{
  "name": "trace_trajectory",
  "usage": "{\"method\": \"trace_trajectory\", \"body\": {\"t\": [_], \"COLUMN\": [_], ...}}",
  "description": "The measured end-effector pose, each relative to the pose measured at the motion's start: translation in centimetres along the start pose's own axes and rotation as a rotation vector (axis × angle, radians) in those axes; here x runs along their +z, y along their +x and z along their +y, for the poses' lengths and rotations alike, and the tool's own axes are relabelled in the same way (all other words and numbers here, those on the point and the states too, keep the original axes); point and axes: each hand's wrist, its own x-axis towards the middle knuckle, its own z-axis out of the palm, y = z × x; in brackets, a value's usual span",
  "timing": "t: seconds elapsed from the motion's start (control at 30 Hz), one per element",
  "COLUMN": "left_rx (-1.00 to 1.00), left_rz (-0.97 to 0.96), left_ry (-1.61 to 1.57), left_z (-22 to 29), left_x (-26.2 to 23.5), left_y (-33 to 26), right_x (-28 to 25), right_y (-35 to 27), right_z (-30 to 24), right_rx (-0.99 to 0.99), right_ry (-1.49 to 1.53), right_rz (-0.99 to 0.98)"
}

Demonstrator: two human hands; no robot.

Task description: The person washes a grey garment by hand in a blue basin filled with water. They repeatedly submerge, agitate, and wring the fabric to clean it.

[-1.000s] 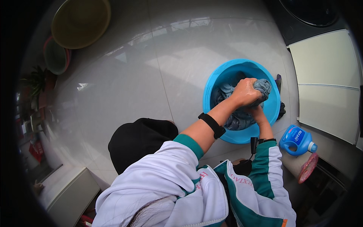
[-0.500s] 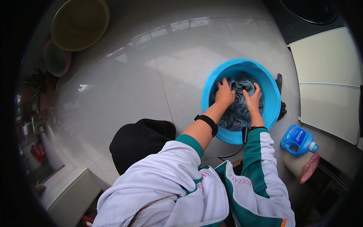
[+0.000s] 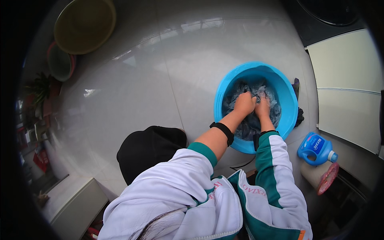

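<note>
A round blue basin [image 3: 289,108] stands on the floor with wet, dark grey-blue cloth [image 3: 274,116] bunched in water inside it. My left hand [image 3: 245,103] is closed in a fist on a fold of the cloth near the basin's middle. Right beside it, my right hand [image 3: 263,107] presses into the same cloth, its fingers curled down and partly lost in fabric and water. The two hands nearly touch. Black bands circle both of my wrists or forearms.
To the right, a blue detergent bottle [image 3: 316,149] lies on a pale round container with a red rim [image 3: 329,178]. Cream drawers [image 3: 348,80] stand beyond. My black-clad knee [image 3: 150,150] is left of the basin. A large tan bowl [image 3: 85,26] sits far left.
My hands have come together at the basin's middle; earlier they were apart with fingers spread. The left moved right and slightly down, and the cloth between them has been pushed about.
</note>
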Motion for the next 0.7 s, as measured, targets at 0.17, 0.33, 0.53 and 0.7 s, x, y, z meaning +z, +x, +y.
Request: {"method": "trace_trajectory", "body": {"t": [0.17, 0.33, 0.53, 0.7], "left_rx": [-0.232, -0.670, -0.658, -0.795], "left_rz": [-0.112, -0.363, -0.261, -0.175], "left_ry": [-0.104, -1.310, -1.563, -1.630], "left_z": [-0.5, 2.2, 3.4, 2.7], "left_x": [-0.4, -1.2, -1.3, -0.5], "left_y": [1.2, 1.2, 0.3, -0.3], "right_x": [-7.6, -15.8, -15.9, -11.0], "right_y": [-1.8, -5.2, -7.1, -4.6], "right_z": [-3.5, -7.0, -10.0, -9.0], "right_rx": [0.021, -0.164, -0.506, -0.455], "right_ry": [0.951, 0.965, 0.685, 0.554], "right_rz": [-0.211, -0.190, -0.130, 0.113]}}
